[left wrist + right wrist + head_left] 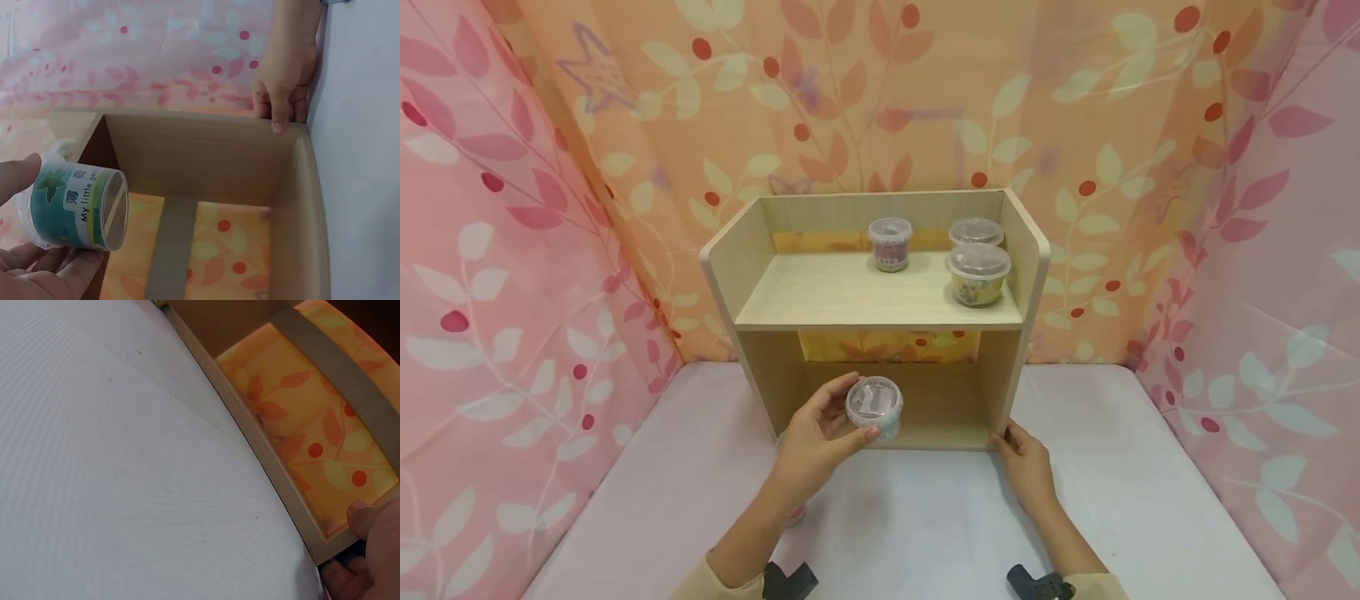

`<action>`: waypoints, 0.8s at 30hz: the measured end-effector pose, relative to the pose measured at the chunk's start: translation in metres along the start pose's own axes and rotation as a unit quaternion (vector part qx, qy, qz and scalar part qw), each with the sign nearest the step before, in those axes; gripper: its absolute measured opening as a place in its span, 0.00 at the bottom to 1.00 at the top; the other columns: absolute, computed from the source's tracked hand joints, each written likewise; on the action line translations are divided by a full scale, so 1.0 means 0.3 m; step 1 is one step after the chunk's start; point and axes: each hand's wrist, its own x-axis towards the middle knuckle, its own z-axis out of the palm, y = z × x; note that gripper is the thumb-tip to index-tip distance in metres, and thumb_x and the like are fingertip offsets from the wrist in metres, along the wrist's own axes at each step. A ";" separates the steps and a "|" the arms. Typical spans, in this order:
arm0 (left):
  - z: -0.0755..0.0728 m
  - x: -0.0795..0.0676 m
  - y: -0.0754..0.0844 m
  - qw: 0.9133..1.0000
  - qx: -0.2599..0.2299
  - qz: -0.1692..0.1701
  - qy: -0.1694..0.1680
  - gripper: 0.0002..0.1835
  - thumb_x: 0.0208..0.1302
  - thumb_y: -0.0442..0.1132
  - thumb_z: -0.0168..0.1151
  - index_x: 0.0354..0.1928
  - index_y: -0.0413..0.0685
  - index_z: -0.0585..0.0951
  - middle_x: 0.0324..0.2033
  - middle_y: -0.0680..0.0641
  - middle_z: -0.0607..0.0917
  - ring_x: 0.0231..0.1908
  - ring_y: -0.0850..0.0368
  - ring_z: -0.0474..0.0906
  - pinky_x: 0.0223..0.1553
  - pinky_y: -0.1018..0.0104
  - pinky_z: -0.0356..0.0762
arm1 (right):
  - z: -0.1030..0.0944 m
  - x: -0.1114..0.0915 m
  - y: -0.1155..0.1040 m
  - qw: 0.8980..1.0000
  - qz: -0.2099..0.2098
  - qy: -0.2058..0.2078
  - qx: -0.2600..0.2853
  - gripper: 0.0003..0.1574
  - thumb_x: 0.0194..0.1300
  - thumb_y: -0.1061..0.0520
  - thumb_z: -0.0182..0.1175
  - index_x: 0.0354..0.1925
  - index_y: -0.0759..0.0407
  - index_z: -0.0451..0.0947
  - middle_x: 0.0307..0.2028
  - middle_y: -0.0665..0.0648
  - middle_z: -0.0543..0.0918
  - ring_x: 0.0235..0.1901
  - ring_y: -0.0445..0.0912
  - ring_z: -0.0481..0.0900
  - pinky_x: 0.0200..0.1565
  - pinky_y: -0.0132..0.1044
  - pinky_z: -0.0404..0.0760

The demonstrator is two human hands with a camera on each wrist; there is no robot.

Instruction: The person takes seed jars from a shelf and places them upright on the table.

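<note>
My left hand (811,442) holds a small round plastic tub (875,407) between thumb and fingers, in front of the lower compartment of a pale wooden shelf (820,292). In the left wrist view the tub (69,203) lies sideways and shows a teal label with a green leaf and "My little" lettering. My right hand (1028,467) grips the lower right corner of the shelf; in the right wrist view its thumb (362,519) bends over the side panel's edge, with fingers on the outer side.
On the upper board stand a tub with a purple label (891,250) and, at the right, a yellow-labelled tub (976,283) before another lidded tub (976,228). A reddish object (795,516) is mostly hidden by my left forearm. Patterned curtains (880,100) surround the white table (1090,467).
</note>
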 end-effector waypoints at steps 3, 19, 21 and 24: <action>0.008 -0.015 -0.031 1.000 0.011 -0.012 0.010 0.44 0.53 0.32 0.80 0.72 0.43 0.69 0.66 0.45 0.76 0.65 0.48 0.75 0.64 0.69 0.74 | 0.003 -0.002 0.002 1.000 0.002 -0.003 0.003 0.35 0.74 0.54 0.62 0.72 0.68 0.67 0.65 0.70 0.75 0.67 0.61 0.73 0.63 0.47 0.76; 0.036 -0.046 -0.158 0.997 0.019 -0.053 0.046 0.44 0.53 0.32 0.80 0.72 0.43 0.69 0.66 0.41 0.74 0.67 0.44 0.74 0.65 0.68 0.73 | 0.011 -0.001 0.011 1.000 -0.011 0.005 0.004 0.34 0.73 0.56 0.64 0.71 0.69 0.68 0.63 0.70 0.77 0.65 0.60 0.76 0.61 0.48 0.78; 0.037 -0.044 -0.169 0.997 0.022 -0.054 0.048 0.44 0.53 0.31 0.80 0.72 0.44 0.69 0.66 0.42 0.74 0.67 0.44 0.74 0.65 0.68 0.73 | 0.009 -0.001 0.009 1.000 -0.015 0.008 0.001 0.34 0.73 0.57 0.64 0.70 0.69 0.68 0.63 0.71 0.77 0.64 0.61 0.76 0.61 0.49 0.78; 0.039 -0.035 -0.186 0.997 0.025 -0.055 0.053 0.44 0.52 0.30 0.80 0.72 0.43 0.70 0.67 0.42 0.74 0.66 0.44 0.74 0.65 0.67 0.73 | 0.003 0.002 0.008 1.000 -0.021 0.014 -0.009 0.34 0.73 0.56 0.64 0.70 0.70 0.69 0.63 0.71 0.77 0.64 0.62 0.76 0.61 0.49 0.78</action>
